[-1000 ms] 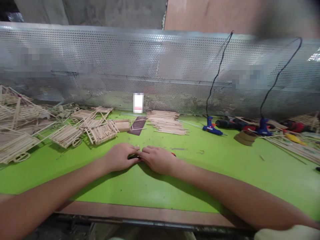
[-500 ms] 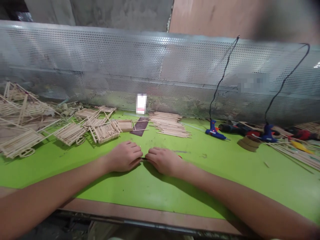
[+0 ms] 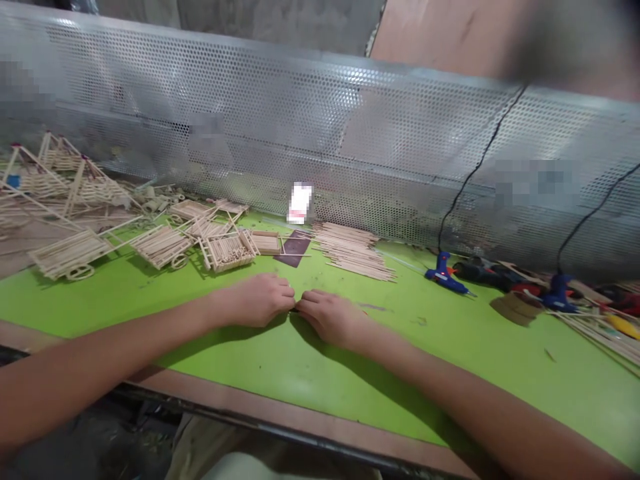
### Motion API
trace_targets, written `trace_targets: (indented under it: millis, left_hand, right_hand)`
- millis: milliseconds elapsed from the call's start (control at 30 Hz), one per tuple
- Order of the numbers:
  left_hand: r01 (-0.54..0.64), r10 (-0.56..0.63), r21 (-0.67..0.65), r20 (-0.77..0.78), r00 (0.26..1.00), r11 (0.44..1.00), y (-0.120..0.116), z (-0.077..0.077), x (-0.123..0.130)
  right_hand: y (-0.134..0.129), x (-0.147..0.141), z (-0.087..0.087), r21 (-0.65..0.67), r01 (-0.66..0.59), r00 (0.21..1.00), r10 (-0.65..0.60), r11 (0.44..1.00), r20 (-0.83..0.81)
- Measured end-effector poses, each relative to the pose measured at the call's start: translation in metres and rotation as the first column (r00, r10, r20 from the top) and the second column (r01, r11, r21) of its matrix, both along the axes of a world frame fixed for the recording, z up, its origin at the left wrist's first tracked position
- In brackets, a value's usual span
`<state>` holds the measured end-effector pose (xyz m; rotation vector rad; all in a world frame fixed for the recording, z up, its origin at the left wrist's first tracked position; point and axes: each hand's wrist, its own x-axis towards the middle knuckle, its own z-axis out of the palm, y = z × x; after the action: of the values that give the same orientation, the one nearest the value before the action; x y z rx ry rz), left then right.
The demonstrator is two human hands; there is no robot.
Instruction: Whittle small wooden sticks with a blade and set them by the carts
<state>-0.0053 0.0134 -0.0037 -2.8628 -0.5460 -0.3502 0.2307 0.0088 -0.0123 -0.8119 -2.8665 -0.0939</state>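
My left hand (image 3: 263, 300) and my right hand (image 3: 330, 315) meet over the green tabletop (image 3: 235, 353), their fingertips nearly touching. The fingers of both are curled closed. A small dark bit shows between the fingertips, too hidden to make out. Beyond my hands lies a row of thin wooden sticks (image 3: 353, 252), with a dark brown sheet (image 3: 296, 248) to its left. Small carts made of sticks (image 3: 227, 252) stand behind my left hand, one filled with short sticks.
Stick frames (image 3: 90, 183) crowd the far left. A bright phone (image 3: 300, 203) leans by the perforated metal screen (image 3: 260, 133). At right are a blue glue gun (image 3: 445, 275), a second blue glue gun (image 3: 559, 293), a brown ring (image 3: 517, 308) and loose sticks (image 3: 600, 333).
The view has tilted, with the table's things shifted rightward. My hands have drawn closer together, and less of the dark bit between them shows.
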Motion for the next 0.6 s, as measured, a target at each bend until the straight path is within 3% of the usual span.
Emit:
trace_targets:
  millis: [167, 333, 600]
  left_hand:
    - [-0.023, 0.023, 0.006, 0.008, 1.000, 1.000, 0.003, -0.002, -0.010]
    - [-0.138, 0.152, -0.076, 0.212, 0.965, 0.987, 0.019, -0.010, -0.017]
    - [0.061, -0.050, -0.061, 0.165, 0.985, 0.996, 0.025, -0.013, -0.021]
  right_hand:
    - [-0.002, -0.014, 0.000, 0.057, 0.039, 0.992, -0.045, 0.998, 0.116]
    - [-0.007, -0.011, 0.000, 0.138, 0.041, 0.984, -0.065, 0.990, 0.168]
    - [-0.013, -0.001, 0.001, 0.234, 0.013, 0.995, -0.036, 0.972, 0.091]
